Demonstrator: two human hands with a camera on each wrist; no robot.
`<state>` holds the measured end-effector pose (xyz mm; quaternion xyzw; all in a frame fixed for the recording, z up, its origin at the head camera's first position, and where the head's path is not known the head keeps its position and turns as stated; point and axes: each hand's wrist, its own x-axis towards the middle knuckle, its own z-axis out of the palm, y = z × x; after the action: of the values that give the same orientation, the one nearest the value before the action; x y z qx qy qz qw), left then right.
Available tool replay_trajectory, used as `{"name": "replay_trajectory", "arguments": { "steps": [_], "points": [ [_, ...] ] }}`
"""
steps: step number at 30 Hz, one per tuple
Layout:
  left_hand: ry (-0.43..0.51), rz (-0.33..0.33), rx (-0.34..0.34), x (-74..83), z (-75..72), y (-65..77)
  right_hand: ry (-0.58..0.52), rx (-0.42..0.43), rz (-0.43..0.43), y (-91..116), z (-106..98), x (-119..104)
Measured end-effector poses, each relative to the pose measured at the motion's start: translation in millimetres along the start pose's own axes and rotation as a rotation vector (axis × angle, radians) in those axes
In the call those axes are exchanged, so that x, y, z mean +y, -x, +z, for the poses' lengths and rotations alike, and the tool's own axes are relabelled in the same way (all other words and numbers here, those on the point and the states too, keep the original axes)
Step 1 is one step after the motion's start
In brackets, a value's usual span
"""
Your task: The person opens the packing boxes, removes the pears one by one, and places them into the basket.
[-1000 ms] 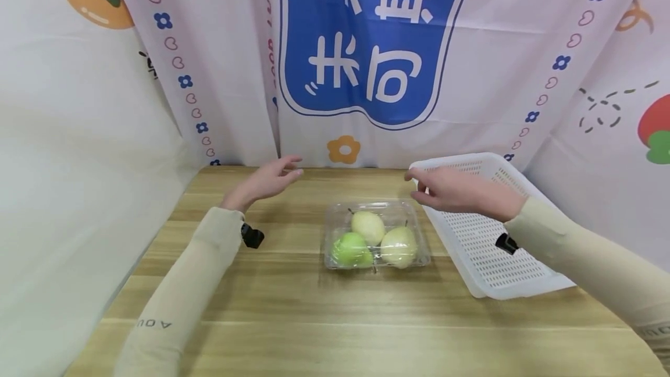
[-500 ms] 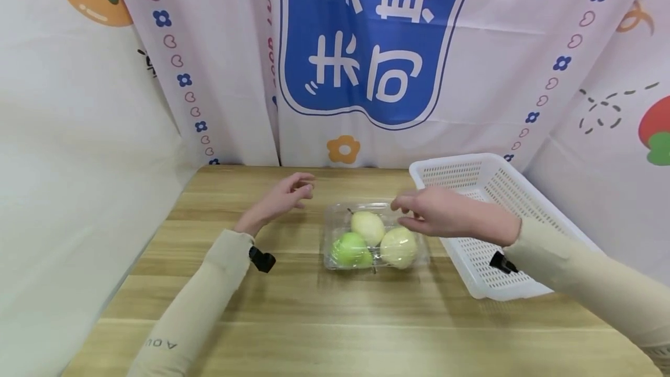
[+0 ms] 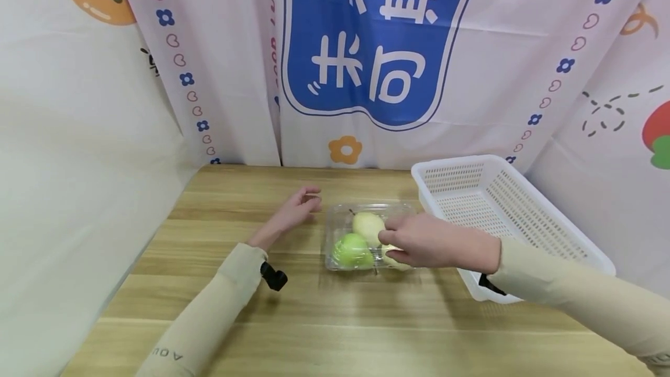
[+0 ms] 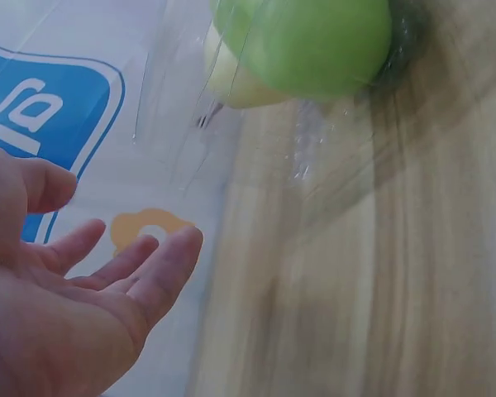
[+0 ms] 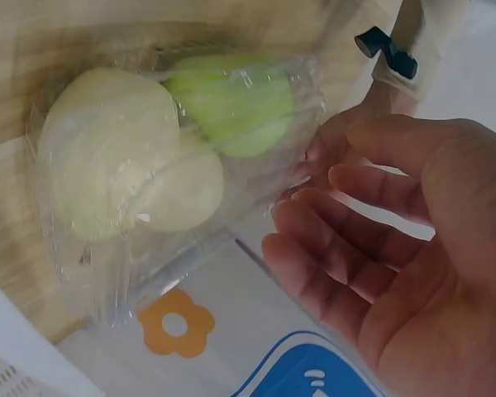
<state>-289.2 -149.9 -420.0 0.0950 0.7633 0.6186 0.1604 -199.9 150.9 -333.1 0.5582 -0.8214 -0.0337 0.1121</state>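
A clear plastic box sits on the wooden table, holding a green pear and two pale yellow pears. Just left of the box is my left hand, its fingers loosely bent with nothing in them. My right hand hovers over the right part of the box and covers much of one yellow pear in the head view. In the right wrist view, the right hand's relaxed fingers are apart from the box and hold nothing. The left wrist view shows the green pear through the box wall, beyond the left hand.
A white perforated plastic basket stands on the right side of the table, close behind the right forearm. A printed cloth hangs along the table's back edge, with more cloth at both sides.
My right hand has moved left and nearer, from beside the basket's rim to over the box. The left hand has come right and nearer, towards the box. Box and basket stay put.
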Motion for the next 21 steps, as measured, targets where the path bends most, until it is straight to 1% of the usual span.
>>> {"name": "replay_trajectory", "arguments": {
  "steps": [4,6,9,12,16,21],
  "points": [
    [0.051,-0.019,0.001,-6.5,4.3,1.6,0.079,-0.035,-0.016,-0.5,8.1,-7.5],
    [0.055,-0.015,-0.008,-12.4,6.4,0.7,0.095,-0.063,-0.011,-0.8,11.2,-10.2],
    [0.068,-0.021,-0.018,-19.3,9.9,-0.4,0.098,-0.090,0.000,-1.6,14.6,-11.7],
    [0.097,-0.030,-0.013,-25.5,13.8,-2.0,0.094,-0.096,0.010,-2.2,17.1,-10.3],
    [0.112,-0.026,-0.005,-29.9,19.0,-3.1,0.105,-0.098,0.026,-1.5,19.5,-8.4],
    [0.110,-0.030,-0.012,-31.6,23.0,-3.3,0.116,-0.121,0.049,0.0,20.4,-6.6]
  ]
}}
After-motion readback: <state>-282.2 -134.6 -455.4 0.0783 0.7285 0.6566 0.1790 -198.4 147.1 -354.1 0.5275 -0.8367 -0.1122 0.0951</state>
